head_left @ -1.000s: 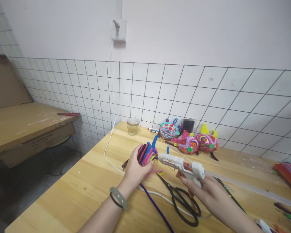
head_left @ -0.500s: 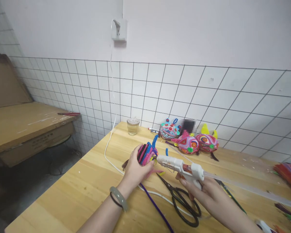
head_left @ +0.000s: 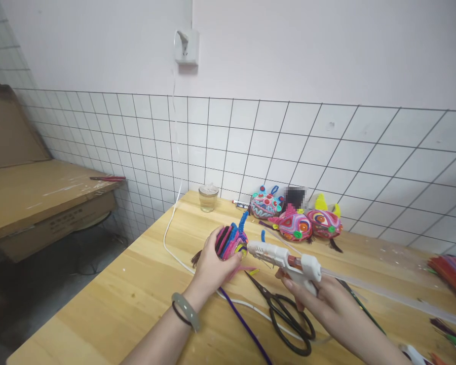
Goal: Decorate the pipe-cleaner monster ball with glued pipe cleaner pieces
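My left hand (head_left: pixel 212 267) is wrapped round a ball-shaped pipe-cleaner figure (head_left: pixel 231 240) in pink, blue and black, held just above the wooden table (head_left: pixel 137 289). A blue stem sticks up from the figure. My right hand (head_left: pixel 323 301) grips a white hot glue gun (head_left: pixel 287 259) by its handle. The gun's nozzle points left and touches the figure's right side. A clear glue stick runs out of the gun's back toward the right.
Black scissors (head_left: pixel 289 317) and a purple pipe cleaner (head_left: pixel 243 324) lie below the hands. Three finished colourful figures (head_left: pixel 294 218) sit by the tiled wall. A glass jar (head_left: pixel 207 196), a white cord (head_left: pixel 171 238) and pipe-cleaner bundles (head_left: pixel 454 271) are also on the table. A cardboard box (head_left: pixel 30 197) stands at left.
The glue gun shifted very slightly left and back against the figure; both hands stay almost still.
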A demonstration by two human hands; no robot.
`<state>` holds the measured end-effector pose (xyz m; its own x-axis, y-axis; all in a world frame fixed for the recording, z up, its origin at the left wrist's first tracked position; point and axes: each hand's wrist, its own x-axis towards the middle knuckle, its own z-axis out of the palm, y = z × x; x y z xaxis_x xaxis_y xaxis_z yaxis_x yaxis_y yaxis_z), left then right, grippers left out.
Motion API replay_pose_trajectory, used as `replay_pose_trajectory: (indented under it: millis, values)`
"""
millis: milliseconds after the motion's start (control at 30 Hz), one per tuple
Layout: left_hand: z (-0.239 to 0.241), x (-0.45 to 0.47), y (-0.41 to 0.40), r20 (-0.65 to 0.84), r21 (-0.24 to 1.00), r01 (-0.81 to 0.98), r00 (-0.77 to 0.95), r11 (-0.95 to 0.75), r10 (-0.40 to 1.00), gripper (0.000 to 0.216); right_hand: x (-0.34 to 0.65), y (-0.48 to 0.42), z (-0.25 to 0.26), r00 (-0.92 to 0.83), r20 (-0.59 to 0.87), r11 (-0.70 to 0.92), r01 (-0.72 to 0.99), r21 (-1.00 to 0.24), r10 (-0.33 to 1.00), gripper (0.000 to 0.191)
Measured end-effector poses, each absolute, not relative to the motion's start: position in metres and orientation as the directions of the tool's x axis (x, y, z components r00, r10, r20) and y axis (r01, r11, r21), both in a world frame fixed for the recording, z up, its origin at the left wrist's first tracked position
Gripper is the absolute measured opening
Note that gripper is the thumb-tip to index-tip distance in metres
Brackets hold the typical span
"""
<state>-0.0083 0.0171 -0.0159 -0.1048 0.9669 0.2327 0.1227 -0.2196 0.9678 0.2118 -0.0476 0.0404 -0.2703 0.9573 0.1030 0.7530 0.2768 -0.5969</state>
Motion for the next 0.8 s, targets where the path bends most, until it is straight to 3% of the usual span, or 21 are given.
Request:
replay_pose_trajectory:
  millis: [800]
  values:
    - [-0.0173,-0.0080,0.0176,0.234,0.971,0.080,-0.098,-0.227,0.967,0.069,0.2100,-0.0456,0.0414,-0.258,0.179,0.314,0.764,-0.564,0.949,0.040]
